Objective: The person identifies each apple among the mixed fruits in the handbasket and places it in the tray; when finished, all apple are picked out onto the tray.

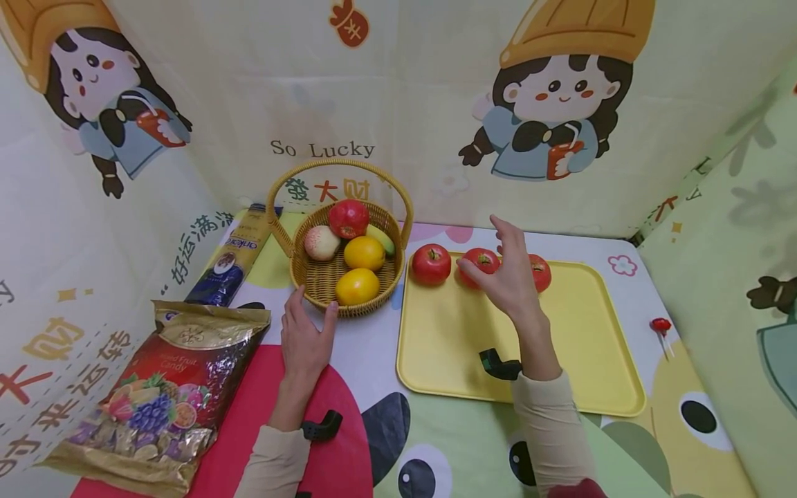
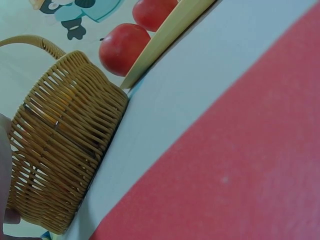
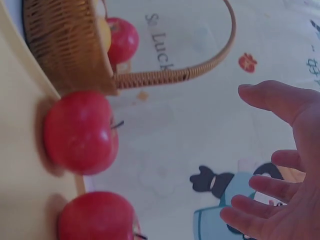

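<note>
My left hand [image 1: 307, 344] is at the front left rim of a wicker basket [image 1: 309, 294], its fingertips right at the rim and the thumb apart from them. Inside the basket lie a red fruit [image 1: 349, 218], a pale pink peach [image 1: 322, 243], a green-yellow fruit [image 1: 380, 238] partly hidden, and two orange-yellow fruits [image 1: 358, 286]. Over the yellow tray [image 1: 461, 346], my right hand [image 1: 512, 280] hovers with fingers spread and nothing in it. Three red apples [image 1: 431, 264] sit along the tray's back edge; the hand partly covers two of them in the head view.
A big bag of mixed fruit candy [image 1: 168, 387] lies at the left, with a blue and gold packet [image 1: 233, 256] behind it. A red lollipop [image 1: 661, 325] is right of the tray. Printed cloth walls [image 1: 429, 104] enclose the back and sides.
</note>
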The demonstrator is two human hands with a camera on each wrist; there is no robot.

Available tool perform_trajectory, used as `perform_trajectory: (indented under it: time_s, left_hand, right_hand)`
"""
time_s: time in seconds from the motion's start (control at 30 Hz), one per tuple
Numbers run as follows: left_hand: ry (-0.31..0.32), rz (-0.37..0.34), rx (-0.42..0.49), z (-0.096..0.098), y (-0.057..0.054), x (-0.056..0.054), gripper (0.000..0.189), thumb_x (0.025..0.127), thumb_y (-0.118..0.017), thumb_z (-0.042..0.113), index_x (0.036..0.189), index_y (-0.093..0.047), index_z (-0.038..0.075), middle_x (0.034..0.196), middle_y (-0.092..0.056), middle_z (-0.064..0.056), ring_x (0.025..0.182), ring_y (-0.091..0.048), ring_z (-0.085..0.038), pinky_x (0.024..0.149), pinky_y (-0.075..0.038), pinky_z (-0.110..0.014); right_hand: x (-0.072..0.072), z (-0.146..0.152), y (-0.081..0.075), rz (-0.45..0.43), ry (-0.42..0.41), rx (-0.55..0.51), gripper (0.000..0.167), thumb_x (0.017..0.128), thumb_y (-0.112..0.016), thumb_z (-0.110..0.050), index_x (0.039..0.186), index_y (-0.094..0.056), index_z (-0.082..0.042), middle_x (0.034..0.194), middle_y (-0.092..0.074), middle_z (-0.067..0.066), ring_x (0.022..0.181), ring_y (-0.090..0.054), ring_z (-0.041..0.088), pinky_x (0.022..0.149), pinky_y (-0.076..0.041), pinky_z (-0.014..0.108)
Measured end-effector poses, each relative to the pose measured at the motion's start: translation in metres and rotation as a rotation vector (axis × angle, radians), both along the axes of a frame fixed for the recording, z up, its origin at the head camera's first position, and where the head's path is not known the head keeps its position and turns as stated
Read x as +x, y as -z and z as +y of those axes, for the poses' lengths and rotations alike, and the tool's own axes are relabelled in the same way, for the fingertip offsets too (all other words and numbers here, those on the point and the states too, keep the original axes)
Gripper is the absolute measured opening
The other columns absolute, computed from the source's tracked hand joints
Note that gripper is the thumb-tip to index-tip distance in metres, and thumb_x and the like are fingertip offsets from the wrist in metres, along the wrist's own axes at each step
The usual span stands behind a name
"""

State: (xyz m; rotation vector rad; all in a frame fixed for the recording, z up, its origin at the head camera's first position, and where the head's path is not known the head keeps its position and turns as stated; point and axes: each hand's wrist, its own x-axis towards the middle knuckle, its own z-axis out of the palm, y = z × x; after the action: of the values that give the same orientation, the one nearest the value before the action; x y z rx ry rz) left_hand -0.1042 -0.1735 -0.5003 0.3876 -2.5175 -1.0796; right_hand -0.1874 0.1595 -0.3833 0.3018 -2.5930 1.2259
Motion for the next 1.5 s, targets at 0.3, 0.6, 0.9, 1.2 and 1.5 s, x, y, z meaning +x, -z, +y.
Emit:
perform_trajectory:
  time_s: [0.3, 0.6, 0.9, 1.2, 1.5]
  left_hand:
    - [0.007, 0.002, -0.004, 0.001, -0.002, 0.000, 0.079, 0.096, -0.055, 0.057, 0.155, -0.027, 0.014, 0.154, -0.037, -0.016, 0.130, -0.043, -0.038, 0.105, -0.036, -0.059]
    - [0.008, 0.008, -0.004, 0.001, 0.000, 0.001, 0.079, 0.096, -0.054, 0.057, 0.155, -0.027, 0.013, 0.155, -0.037, -0.016, 0.130, -0.043, -0.037, 0.104, -0.036, -0.058]
    - [0.008, 0.022, -0.007, 0.001, -0.001, 0.001, 0.077, 0.096, -0.054, 0.056, 0.155, -0.028, 0.013, 0.153, -0.039, -0.015, 0.130, -0.043, -0.037, 0.102, -0.037, -0.057]
    - [0.009, 0.008, -0.013, 0.000, -0.001, 0.001, 0.078, 0.096, -0.054, 0.057, 0.155, -0.027, 0.014, 0.154, -0.038, -0.016, 0.130, -0.043, -0.038, 0.103, -0.037, -0.059]
    - [0.008, 0.001, -0.010, 0.001, -0.002, 0.000, 0.078, 0.096, -0.053, 0.059, 0.155, -0.027, 0.013, 0.154, -0.038, -0.015, 0.128, -0.044, -0.038, 0.102, -0.037, -0.060]
  right_hand:
    - [-0.001, -0.029, -0.010, 0.031, -0.111, -0.026, 0.087, 0.081, -0.082, -0.030, 0.153, -0.035, -0.015, 0.154, -0.040, 0.010, 0.137, -0.044, 0.032, 0.105, -0.047, 0.054]
    - [-0.007, -0.063, -0.019, 0.042, -0.231, -0.015, 0.082, 0.084, -0.080, -0.032, 0.151, -0.038, -0.015, 0.151, -0.044, 0.009, 0.131, -0.049, 0.029, 0.107, -0.048, 0.047]
    - [-0.018, -0.089, -0.016, 0.000, -0.346, 0.007, 0.082, 0.085, -0.079, -0.036, 0.152, -0.038, -0.010, 0.149, -0.045, 0.011, 0.129, -0.051, 0.030, 0.108, -0.048, 0.044]
    - [-0.033, -0.120, -0.012, -0.037, -0.403, 0.118, 0.085, 0.086, -0.075, -0.045, 0.154, -0.036, -0.010, 0.156, -0.042, 0.010, 0.136, -0.047, 0.028, 0.111, -0.044, 0.045]
    - [-0.053, -0.143, -0.006, -0.089, -0.441, 0.189, 0.085, 0.087, -0.074, -0.045, 0.155, -0.033, -0.015, 0.156, -0.038, 0.012, 0.134, -0.049, 0.030, 0.111, -0.044, 0.047]
